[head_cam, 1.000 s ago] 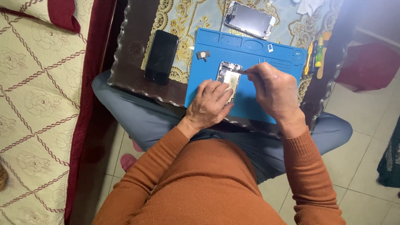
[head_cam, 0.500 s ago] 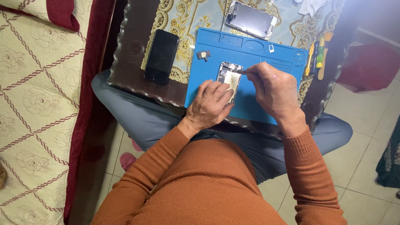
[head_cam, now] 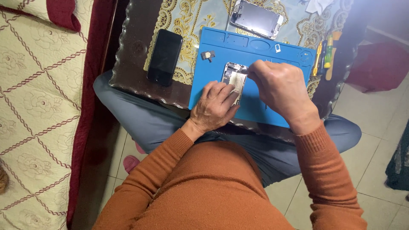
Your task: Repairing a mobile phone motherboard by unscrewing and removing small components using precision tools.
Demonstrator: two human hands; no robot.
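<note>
Head view, the only one: opened phone body with its bare metal innards showing (head_cam: 234, 79) lies on the blue silicone work mat (head_cam: 221, 53) on the counter. My left hand (head_cam: 215, 106) rests on its lower end, steadying it; whether that grip is closed I cannot tell. My right hand (head_cam: 281, 87) pinches at its upper edge, though what it holds is hidden. A detached screen panel (head_cam: 257, 18) and a small loose part (head_cam: 208, 55) lie apart, so I judge disassembly well along, with the internals still in place.
</note>
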